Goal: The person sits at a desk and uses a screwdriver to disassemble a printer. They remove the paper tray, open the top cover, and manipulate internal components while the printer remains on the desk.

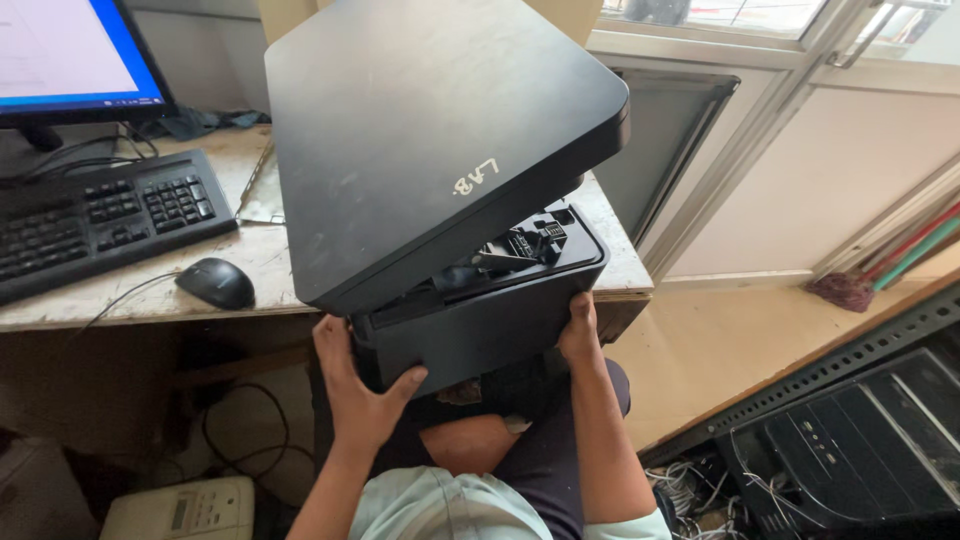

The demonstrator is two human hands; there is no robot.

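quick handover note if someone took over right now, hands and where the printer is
Left hand: gripping the lower front-left corner of the black printer.
Right hand: holding its right front edge.
The printer sits at the desk edge, over the person's lap. Its flat lid is tilted up, exposing black inner parts.
Done: lid raised. Left: nothing taken out of the opening that can be seen.
Mouse and keyboard lie to the left.

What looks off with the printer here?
The black printer sits tilted, overhanging the desk edge, propped by the left hand and right hand. Its lid is raised, exposing internal parts.
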